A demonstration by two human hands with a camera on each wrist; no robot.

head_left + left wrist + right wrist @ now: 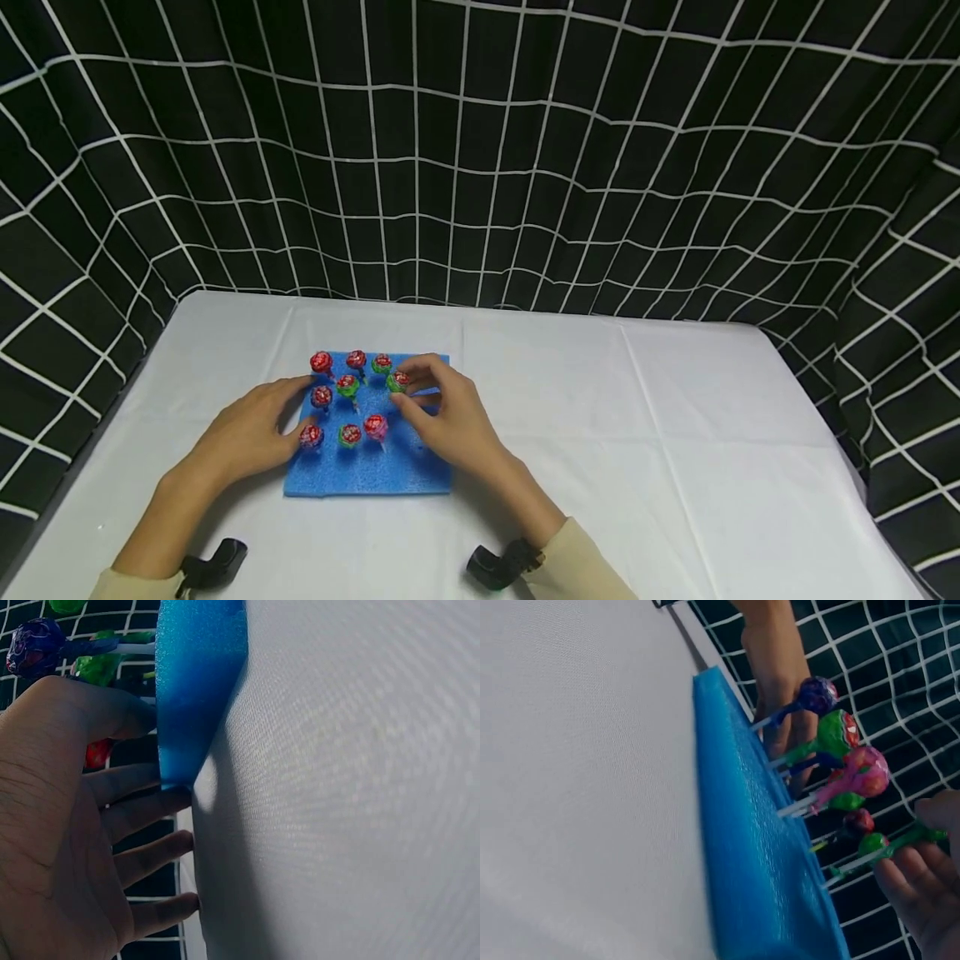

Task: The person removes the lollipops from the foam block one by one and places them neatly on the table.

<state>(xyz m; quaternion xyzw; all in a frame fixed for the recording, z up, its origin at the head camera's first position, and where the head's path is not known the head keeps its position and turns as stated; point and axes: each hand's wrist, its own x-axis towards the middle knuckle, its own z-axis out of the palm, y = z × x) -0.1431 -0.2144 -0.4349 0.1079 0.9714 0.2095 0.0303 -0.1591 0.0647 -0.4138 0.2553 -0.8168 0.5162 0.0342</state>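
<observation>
Several wrapped lollipops stand on white sticks in a blue foam block (pixel 367 482). My right hand (pixel 456 419) pinches a green-and-red lollipop (pixel 398 382) by its wrapped head at the block's right side. In the right wrist view, its white stick (pixel 855 865) reaches down to the foam. A pink lollipop (pixel 376 427) and a green one (pixel 349 435) stand nearer the front. My left hand (pixel 251 431) rests at the block's left edge, fingers extended and thumb beside a purple lollipop (pixel 311 436). The left wrist view shows those fingertips against the foam's side and the cloth.
A white cloth (pixel 600 467) covers the table, stretching far to the right of the block. Black curtain (pixel 480 167) with a white grid hangs behind and on both sides. Black wrist-worn devices, one at the left sleeve (pixel 213 565) and one at the right (pixel 502 564), sit above the cloth.
</observation>
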